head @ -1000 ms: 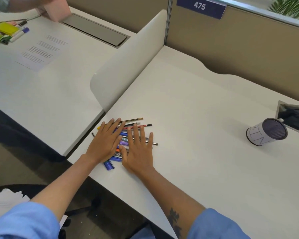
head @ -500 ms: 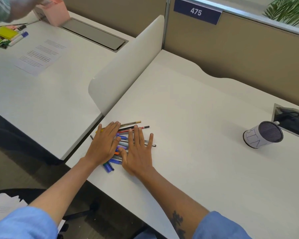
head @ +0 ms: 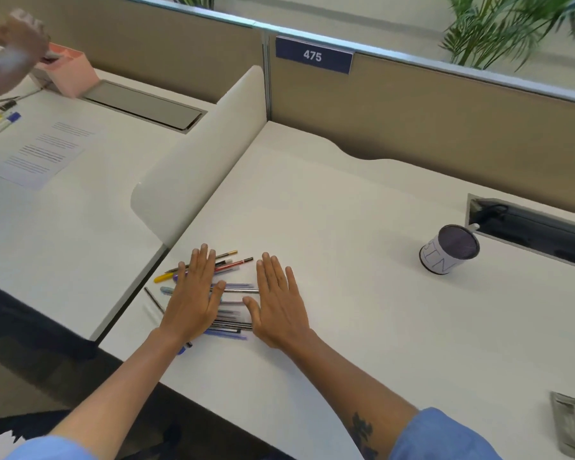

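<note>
The person's left hand (head: 193, 300) lies flat, fingers straight, palm down on the scattered pens and pencils (head: 233, 287) near the front left corner of the desk (head: 362, 327). The right hand (head: 279, 307) is just as flat, resting at the right edge of the pile with its thumb against the nearest pens. Neither hand grips anything. The pens lie loose at different angles between and under the 2 palms, some poking out to the left. The mesh pen cup (head: 450, 250) sits well apart on the right, with nothing showing inside it. Judged from this, the gathering has barely begun: the pile needs squaring up, grasping and carrying to the cup
</note>
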The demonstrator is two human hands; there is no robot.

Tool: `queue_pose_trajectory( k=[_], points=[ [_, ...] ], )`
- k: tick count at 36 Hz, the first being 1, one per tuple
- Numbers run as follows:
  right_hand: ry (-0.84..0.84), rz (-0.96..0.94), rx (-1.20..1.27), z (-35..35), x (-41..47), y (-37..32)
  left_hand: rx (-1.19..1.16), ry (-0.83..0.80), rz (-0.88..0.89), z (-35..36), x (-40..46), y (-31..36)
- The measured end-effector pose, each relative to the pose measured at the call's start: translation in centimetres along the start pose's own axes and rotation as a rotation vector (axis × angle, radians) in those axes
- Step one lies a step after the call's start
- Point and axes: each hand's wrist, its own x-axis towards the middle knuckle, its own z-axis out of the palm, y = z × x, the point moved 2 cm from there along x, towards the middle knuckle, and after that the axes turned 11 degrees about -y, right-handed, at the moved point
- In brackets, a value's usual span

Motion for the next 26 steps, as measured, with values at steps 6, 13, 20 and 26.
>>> queue_pose_trajectory(
  k=[6,13,20,26],
  points=[
    [0.043,0.072,-0.004,-2.9,-3.7,4.8,0.031,-0.019,0.042,1.7,0.8,5.0],
    [0.059,0.178,-0.027,-5.9,-9.2,10.9,0.091,-0.057,0.124,4.1,2.2,12.1],
    [0.116,0.276,-0.025,-8.9,-14.9,16.7,0.139,-0.057,0.188,6.0,2.7,20.3],
    [0.161,0.359,-0.027,-10.8,-19.8,21.0,0.178,-0.093,0.243,8.1,2.8,26.8]
  ],
)
